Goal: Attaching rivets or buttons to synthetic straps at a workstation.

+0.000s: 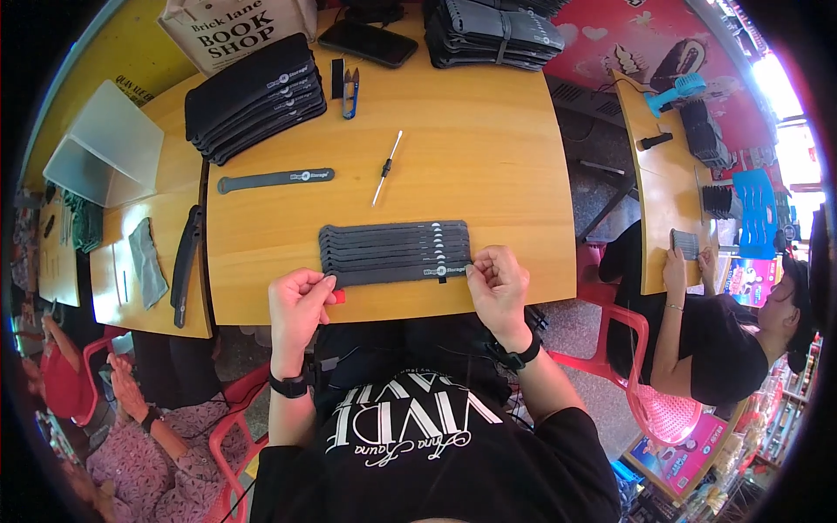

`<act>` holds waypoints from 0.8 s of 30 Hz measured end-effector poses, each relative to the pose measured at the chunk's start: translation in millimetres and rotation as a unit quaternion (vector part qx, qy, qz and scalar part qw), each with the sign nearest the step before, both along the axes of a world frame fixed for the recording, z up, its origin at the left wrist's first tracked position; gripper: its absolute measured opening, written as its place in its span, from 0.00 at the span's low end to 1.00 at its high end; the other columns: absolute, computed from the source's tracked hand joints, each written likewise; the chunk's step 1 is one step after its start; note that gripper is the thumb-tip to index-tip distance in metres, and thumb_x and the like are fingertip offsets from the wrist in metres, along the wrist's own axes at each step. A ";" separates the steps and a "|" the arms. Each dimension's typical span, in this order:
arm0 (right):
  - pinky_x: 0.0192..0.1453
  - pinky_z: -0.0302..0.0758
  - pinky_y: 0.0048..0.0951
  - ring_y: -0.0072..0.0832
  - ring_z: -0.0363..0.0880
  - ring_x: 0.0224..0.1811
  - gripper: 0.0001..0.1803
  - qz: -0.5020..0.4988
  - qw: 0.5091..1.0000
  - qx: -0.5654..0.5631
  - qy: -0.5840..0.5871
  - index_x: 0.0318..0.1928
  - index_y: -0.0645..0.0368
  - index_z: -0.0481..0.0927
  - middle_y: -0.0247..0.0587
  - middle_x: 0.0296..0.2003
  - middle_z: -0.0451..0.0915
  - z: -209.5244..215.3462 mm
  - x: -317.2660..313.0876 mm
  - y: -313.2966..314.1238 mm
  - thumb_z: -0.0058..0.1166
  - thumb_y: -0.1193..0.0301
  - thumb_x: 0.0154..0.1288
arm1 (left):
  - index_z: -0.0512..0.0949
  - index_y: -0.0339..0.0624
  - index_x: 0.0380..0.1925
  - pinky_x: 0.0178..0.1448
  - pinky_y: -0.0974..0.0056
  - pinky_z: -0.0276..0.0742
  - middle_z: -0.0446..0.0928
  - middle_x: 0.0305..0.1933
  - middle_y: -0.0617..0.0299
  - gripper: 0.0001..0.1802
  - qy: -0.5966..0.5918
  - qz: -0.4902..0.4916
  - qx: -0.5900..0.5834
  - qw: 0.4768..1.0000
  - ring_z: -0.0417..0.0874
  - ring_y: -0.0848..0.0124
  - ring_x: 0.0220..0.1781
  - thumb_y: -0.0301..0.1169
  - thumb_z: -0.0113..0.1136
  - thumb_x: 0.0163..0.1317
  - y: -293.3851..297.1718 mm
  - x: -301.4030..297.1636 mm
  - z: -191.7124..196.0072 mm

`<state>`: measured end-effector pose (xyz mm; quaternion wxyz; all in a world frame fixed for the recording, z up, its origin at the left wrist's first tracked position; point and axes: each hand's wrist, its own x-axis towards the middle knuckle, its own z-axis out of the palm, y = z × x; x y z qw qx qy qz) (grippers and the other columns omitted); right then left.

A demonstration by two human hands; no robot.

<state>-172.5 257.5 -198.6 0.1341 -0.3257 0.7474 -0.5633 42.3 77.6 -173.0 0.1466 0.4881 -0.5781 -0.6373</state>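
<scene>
Near the table's front edge lies a fanned row of several dark grey fabric straps (384, 242), overlapping, with white print near their right ends. My left hand (301, 303) is closed in a pinch at the left end of the nearest strap (384, 274). At its right end, my right hand (499, 286) pinches too, thumb against fingers. A small red piece (337, 297) shows beside my left fingertips. Farther off, a single grey strap (275, 179) lies flat at the left. A thin double-ended tool (384, 170) with a black middle lies right of it.
A thick stack of black straps (255, 100) stands at the back left, beside blue-handled snips (350, 94). Behind are a phone (367, 44) and a banded strap bundle (493, 37). Co-workers sit on both sides; a person at right (697, 340) holds straps at another table (656, 192).
</scene>
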 end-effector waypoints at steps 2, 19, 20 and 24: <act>0.24 0.66 0.14 0.10 0.68 0.22 0.10 0.000 1.000 0.002 0.012 0.35 0.63 0.74 0.29 0.25 0.74 -1.7 0.1 0.3 0.57 0.88 0.54 | 0.79 0.30 0.28 0.17 0.76 0.64 0.79 0.20 0.59 0.07 0.000 0.000 -0.003 1.000 0.71 0.82 0.14 0.25 0.62 0.62 0.2 -0.3 -0.2; 0.24 0.71 0.20 0.18 0.74 0.20 0.10 -0.007 0.996 0.049 0.070 0.34 0.62 0.74 0.36 0.22 0.75 2.0 1.0 -5.3 0.56 0.87 0.52 | 0.79 0.30 0.29 0.17 0.76 0.67 0.80 0.22 0.58 0.06 0.011 0.014 0.004 1.000 0.74 0.81 0.16 0.24 0.62 0.61 2.1 0.3 2.3; 0.24 0.71 0.20 0.18 0.74 0.20 0.10 0.001 0.997 0.043 0.068 0.34 0.62 0.74 0.36 0.22 0.75 -0.2 -0.3 -4.0 0.56 0.87 0.52 | 0.79 0.30 0.29 0.17 0.76 0.67 0.80 0.22 0.58 0.06 0.008 0.022 -0.001 1.000 0.74 0.81 0.16 0.24 0.62 0.61 2.5 0.0 0.9; 0.24 0.71 0.19 0.17 0.73 0.20 0.10 -0.003 0.997 0.052 0.048 0.34 0.62 0.74 0.35 0.22 0.75 -2.5 0.6 -1.1 0.56 0.87 0.53 | 0.79 0.29 0.28 0.17 0.75 0.68 0.81 0.22 0.57 0.07 0.016 0.015 -0.003 1.000 0.76 0.80 0.16 0.24 0.63 0.60 3.1 2.0 -2.8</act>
